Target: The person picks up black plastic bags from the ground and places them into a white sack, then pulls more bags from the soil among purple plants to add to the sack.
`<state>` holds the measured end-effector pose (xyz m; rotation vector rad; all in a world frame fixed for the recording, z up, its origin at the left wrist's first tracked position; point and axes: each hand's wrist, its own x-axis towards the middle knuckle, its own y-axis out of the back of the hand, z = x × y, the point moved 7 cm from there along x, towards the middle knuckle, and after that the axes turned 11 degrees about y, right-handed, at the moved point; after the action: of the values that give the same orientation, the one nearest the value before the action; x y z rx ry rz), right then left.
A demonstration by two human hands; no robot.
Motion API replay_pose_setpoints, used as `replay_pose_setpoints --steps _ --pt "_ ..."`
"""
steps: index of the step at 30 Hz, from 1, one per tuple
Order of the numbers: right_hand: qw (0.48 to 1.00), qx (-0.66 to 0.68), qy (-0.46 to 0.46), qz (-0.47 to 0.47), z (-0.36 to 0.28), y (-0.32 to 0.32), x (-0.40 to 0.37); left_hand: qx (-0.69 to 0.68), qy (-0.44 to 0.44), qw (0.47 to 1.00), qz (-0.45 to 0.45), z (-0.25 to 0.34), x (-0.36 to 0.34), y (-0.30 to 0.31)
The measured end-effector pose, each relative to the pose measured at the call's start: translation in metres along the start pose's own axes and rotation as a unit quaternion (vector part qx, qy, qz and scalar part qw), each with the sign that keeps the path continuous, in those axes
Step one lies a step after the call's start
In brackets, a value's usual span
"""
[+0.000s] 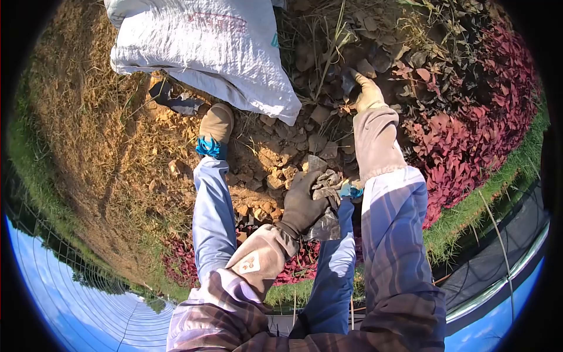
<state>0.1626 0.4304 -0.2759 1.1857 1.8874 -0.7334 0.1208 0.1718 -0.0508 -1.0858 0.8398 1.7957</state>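
My left hand point(304, 205), in a dark glove, is closed around a crumpled bunch of grey-black plastic film point(326, 227) that hangs below the fingers, above the ground between my legs. My right hand point(369, 94), in a light tan glove, reaches forward to the littered ground. Its thumb and fingers close on a dark, shiny scrap of plastic point(349, 84), partly hidden by the fingers. Broken clods and stones point(318, 142) lie between the hands. A large white woven sack point(199, 50) lies ahead, left of my right hand.
My tan shoe point(217, 122) stands by the sack's near edge. A dark plastic scrap point(170, 100) lies left of it. Red-leaved plants point(457, 138) line the right side, with dry stems and leaves point(375, 35) farther ahead. Dry grass and yellow soil point(99, 141) cover the left.
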Motion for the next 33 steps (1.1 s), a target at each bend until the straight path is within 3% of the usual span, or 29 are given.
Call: replay_pose_setpoints --steps 1,5,6,8,9,12,13,14,15,16,17,19,20,21,24,26,27,29,31,33 --pt "0.993 0.100 -0.050 -0.040 0.005 -0.006 0.003 0.004 -0.001 1.000 0.000 0.001 0.000 0.000" --pt "1.000 -0.018 0.012 -0.004 -0.033 -0.006 -0.018 0.014 0.010 1.000 -0.005 0.000 0.000 -0.001" --pt "0.995 0.072 0.052 -0.037 -0.041 -0.001 -0.018 0.009 0.013 1.000 -0.007 0.000 0.000 -0.001" --pt "0.991 0.118 0.069 0.016 -0.064 0.020 -0.039 -0.004 -0.004 1.000 -0.004 0.003 -0.001 0.000" --pt "0.989 0.111 0.087 0.035 -0.074 0.033 -0.046 -0.001 -0.004 1.000 -0.004 0.003 -0.001 0.000" --pt "0.974 -0.071 0.180 0.113 -0.072 0.110 -0.049 -0.005 0.002 1.000 -0.011 0.005 -0.001 -0.001" --pt "0.944 -0.234 0.129 0.193 -0.084 0.102 -0.077 -0.007 -0.001 1.000 -0.012 0.006 0.000 0.000" --pt "0.840 -0.480 0.150 0.203 -0.093 0.106 -0.078 -0.009 -0.003 1.000 -0.013 0.007 -0.001 0.000" --pt "0.675 -0.692 0.160 0.198 -0.098 0.103 -0.079 -0.011 -0.006 1.000 -0.014 0.008 -0.001 0.001" --pt "0.571 -0.759 0.244 0.195 -0.106 0.078 -0.091 -0.006 -0.002 1.000 -0.011 0.008 -0.001 0.002" --pt "0.596 -0.718 0.313 0.174 -0.098 0.086 -0.078 -0.001 0.001 1.000 -0.007 0.007 -0.001 0.002" --pt "0.707 -0.615 0.302 0.175 -0.085 0.090 -0.057 0.011 0.005 1.000 -0.003 0.002 -0.002 0.001" --pt "0.728 -0.609 0.264 0.173 -0.078 0.082 -0.045 0.019 0.002 1.000 0.000 -0.002 -0.001 -0.001" --pt "0.790 -0.555 0.225 0.134 -0.068 0.076 -0.037 0.027 0.000 1.000 0.002 -0.004 0.000 -0.002" --pt "0.798 -0.588 0.082 0.100 -0.030 0.070 -0.010 0.051 0.003 0.999 0.020 0.001 -0.003 0.000" --pt "0.771 -0.624 0.032 0.127 -0.012 0.061 -0.015 0.010 0.012 1.000 -0.007 0.004 -0.003 0.002" --pt "0.729 -0.672 -0.026 0.127 -0.001 0.061 -0.020 -0.011 0.016 1.000 -0.022 0.004 -0.003 0.002" --pt "0.722 -0.682 -0.027 0.114 0.024 0.069 -0.016 0.000 0.001 1.000 -0.012 0.000 -0.001 -0.001" --pt "0.764 -0.638 0.009 0.092 0.052 0.075 -0.010 0.007 -0.001 1.000 -0.012 -0.002 -0.001 -0.002" --pt "0.759 -0.648 0.034 0.059 0.066 0.074 -0.010 0.004 -0.006 1.000 -0.011 0.002 -0.001 -0.001"
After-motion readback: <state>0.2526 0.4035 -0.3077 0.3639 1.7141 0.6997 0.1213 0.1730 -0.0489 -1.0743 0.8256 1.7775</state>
